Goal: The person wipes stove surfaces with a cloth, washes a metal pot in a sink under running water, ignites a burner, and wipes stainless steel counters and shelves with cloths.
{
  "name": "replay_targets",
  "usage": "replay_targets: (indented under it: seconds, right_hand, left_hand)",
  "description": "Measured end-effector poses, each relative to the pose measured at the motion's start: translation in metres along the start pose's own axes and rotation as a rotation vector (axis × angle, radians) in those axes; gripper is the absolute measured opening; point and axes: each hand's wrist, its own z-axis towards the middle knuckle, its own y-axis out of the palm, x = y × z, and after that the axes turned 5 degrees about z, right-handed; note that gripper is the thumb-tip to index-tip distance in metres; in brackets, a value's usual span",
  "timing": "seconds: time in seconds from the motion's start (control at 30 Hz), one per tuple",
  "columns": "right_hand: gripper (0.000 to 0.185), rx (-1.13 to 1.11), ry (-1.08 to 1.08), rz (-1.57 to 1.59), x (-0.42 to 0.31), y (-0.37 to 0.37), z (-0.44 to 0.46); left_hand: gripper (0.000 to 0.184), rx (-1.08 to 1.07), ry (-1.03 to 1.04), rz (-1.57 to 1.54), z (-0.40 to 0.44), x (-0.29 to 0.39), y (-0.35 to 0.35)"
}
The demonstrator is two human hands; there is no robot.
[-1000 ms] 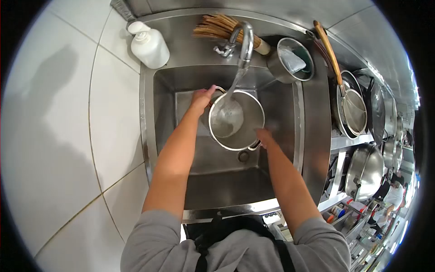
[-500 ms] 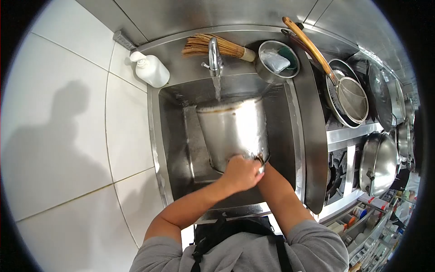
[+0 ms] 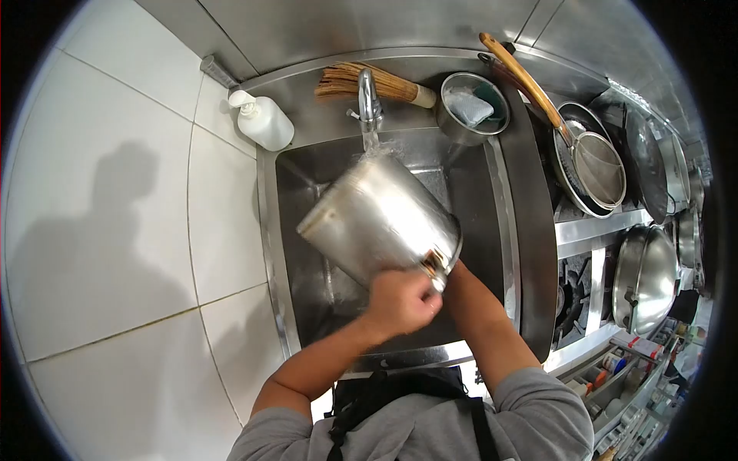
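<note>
Your left hand (image 3: 401, 301) curls snugly round the handle (image 3: 433, 265) of the pot (image 3: 377, 215), apparently tilting its base under the tap (image 3: 368, 96) at the sink (image 3: 509, 253)'s back edge; your right hand's grip is hidden.

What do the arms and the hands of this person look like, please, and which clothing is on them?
Short grey sleeves cover the upper arms, and both forearms are bare. The left hand wears no visible glove, though it is slightly blurred; the right hand is hidden. Black straps run over the grey top.
</note>
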Motion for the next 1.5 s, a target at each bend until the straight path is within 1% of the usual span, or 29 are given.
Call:
replay_targets:
  seconds: [0.07, 0.1, 0.17, 0.23, 0.3, 0.33, 0.37, 0.4, 0.43, 0.47, 0.5, 0.53, 0.57, 0.6, 0.67, 0.73, 0.77, 0.83, 0.87, 0.9, 0.93, 0.97, 1.03, 1.07, 1.13, 1.2, 1.33, 1.4, 1.5]
  right_hand:
    - [0.052, 0.007, -0.089, -0.164, -0.015, -0.007, 0.002]
    - [0.051, 0.023, -0.118, -0.245, -0.028, -0.006, -0.006]
    - [0.043, 0.060, -0.163, -0.373, -0.067, 0.014, -0.034]
    - [0.044, 0.119, -0.410, -0.909, -0.084, 0.019, -0.010]
    - [0.042, 0.264, -0.443, -1.181, -0.096, 0.048, 0.003]
    - [0.042, 0.255, -0.437, -1.184, -0.103, 0.066, 0.002]
    - [0.041, 0.274, -0.508, -1.319, -0.112, 0.083, -0.003]
    - [0.040, 0.290, -0.579, -1.459, -0.115, 0.098, -0.004]
    - [0.038, 0.280, -0.801, -1.543, -0.114, 0.108, 0.002]
    - [0.037, 0.264, -1.028, -1.618, -0.114, 0.118, 0.008]
    - [0.037, 0.250, -1.023, -1.633, -0.117, 0.133, 0.015]
    - [0.037, 0.024, -0.957, -1.752, -0.123, 0.151, 0.023]
    - [0.036, -0.207, -0.879, -1.855, -0.126, 0.163, 0.027]
    - [0.036, -0.221, -0.871, -1.863, -0.125, 0.170, 0.029]
    - [0.040, -0.527, -0.619, -1.912, -0.128, 0.185, 0.029]
    - [0.042, -0.507, -0.570, -1.863, -0.137, 0.192, 0.020]
    - [0.044, -0.478, -0.524, -1.810, -0.139, 0.195, 0.015]
    - [0.047, -0.487, -0.630, -1.780, -0.135, 0.190, 0.031]
    - [0.051, -0.482, -0.736, -1.743, -0.133, 0.187, 0.041]
    - [0.051, -0.483, -0.730, -1.744, -0.134, 0.189, 0.041]
    - [0.052, -0.471, -0.605, -1.758, -0.137, 0.193, 0.039]
    - [0.054, -0.458, -0.479, -1.771, -0.140, 0.194, 0.037]
    - [0.054, -0.441, -0.484, -1.782, -0.137, 0.190, 0.031]
    - [0.054, -0.413, -0.503, -1.787, -0.139, 0.190, 0.028]
    - [0.055, -0.394, -0.460, -1.813, -0.138, 0.186, 0.031]
    - [0.056, -0.377, -0.432, -1.847, -0.138, 0.183, 0.035]
    - [0.060, -0.276, -0.427, -1.776, -0.133, 0.172, 0.046]
    - [0.061, -0.257, -0.408, -1.725, -0.136, 0.170, 0.046]
    - [0.059, -0.208, -0.360, -1.730, -0.139, 0.169, 0.039]
  left_hand:
    - [0.023, 0.022, -0.314, -0.260, 0.003, -0.048, -0.018]
    - [0.026, 0.040, -0.557, -0.398, 0.002, -0.075, -0.026]
    - [0.033, 0.168, -0.793, -0.480, -0.012, -0.145, -0.036]
    - [0.046, 0.322, -0.917, -0.415, -0.046, -0.214, -0.025]
    - [0.057, 0.310, -0.918, -0.012, -0.094, -0.272, 0.003]
    - [0.063, 0.196, -1.169, -0.296, -0.107, -0.277, 0.007]
    - [0.073, 0.111, -1.264, -0.436, -0.114, -0.274, 0.010]
    - [0.076, 0.057, -1.323, -0.427, -0.121, -0.268, 0.015]
    - [0.080, 0.002, -1.378, -0.421, -0.127, -0.266, 0.021]
    - [0.080, 0.006, -1.391, -0.431, -0.129, -0.267, 0.027]
    - [0.085, 0.034, -1.342, -0.261, -0.132, -0.273, 0.035]
    - [0.090, 0.060, -1.287, -0.092, -0.130, -0.277, 0.039]
    - [0.090, 0.064, -1.300, -0.101, -0.127, -0.283, 0.042]
    - [0.095, 0.027, -1.258, -0.102, -0.118, -0.286, 0.040]
    - [0.099, -0.001, -1.216, -0.103, -0.095, -0.296, 0.034]
    - [0.081, -0.153, -1.216, -0.261, -0.077, -0.296, 0.037]
    - [0.081, -0.148, -1.225, -0.265, -0.073, -0.291, 0.039]
    - [0.053, -0.024, -1.325, -0.577, -0.066, -0.283, 0.048]
    - [0.040, 0.086, -1.302, -0.456, -0.069, -0.277, 0.062]
    - [0.049, 0.243, -1.357, -0.556, -0.081, -0.267, 0.087]
    - [0.059, 0.403, -1.406, -0.655, -0.091, -0.253, 0.108]
    - [0.059, 0.400, -1.410, -0.659, -0.092, -0.231, 0.115]
    - [0.088, 0.383, -1.667, -1.185, -0.086, -0.189, 0.109]
    - [0.088, 0.377, -1.663, -1.181, -0.082, -0.194, 0.106]
    - [0.107, 0.571, -1.370, 0.045, -0.078, -0.209, 0.094]
    - [0.119, 0.560, -1.083, 0.186, -0.068, -0.232, 0.060]
    - [0.111, 0.419, -0.965, 0.343, -0.034, -0.246, 0.035]
    - [0.097, 0.379, -0.866, 0.322, -0.022, -0.256, 0.039]
    - [0.086, 0.274, -0.907, 0.171, -0.009, -0.271, 0.059]
